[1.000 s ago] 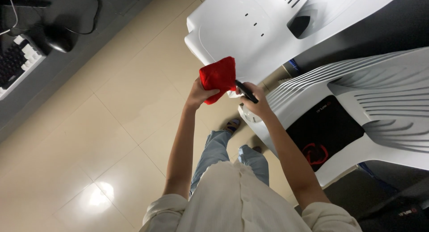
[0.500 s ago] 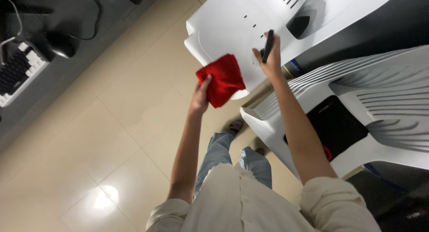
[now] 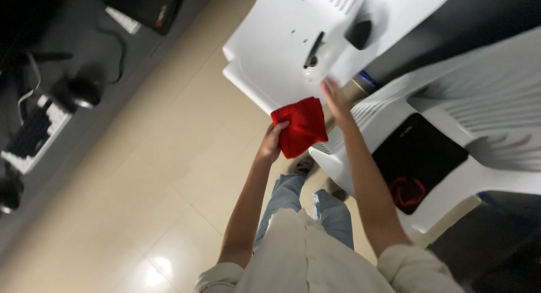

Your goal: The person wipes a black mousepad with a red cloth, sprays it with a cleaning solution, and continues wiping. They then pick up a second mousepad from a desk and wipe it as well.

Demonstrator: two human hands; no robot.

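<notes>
Left hand [image 3: 271,144] closed on the lower-left edge of a red cloth [image 3: 300,126], held up in front of a white plastic chair [image 3: 282,50]. Right hand [image 3: 337,98] open, fingers spread and blurred, touching nothing clearly, just below a black pen [image 3: 313,50] lying on the chair seat. Second chair [image 3: 490,112] at right, carrying a black pad [image 3: 417,160], cut off by the frame.
</notes>
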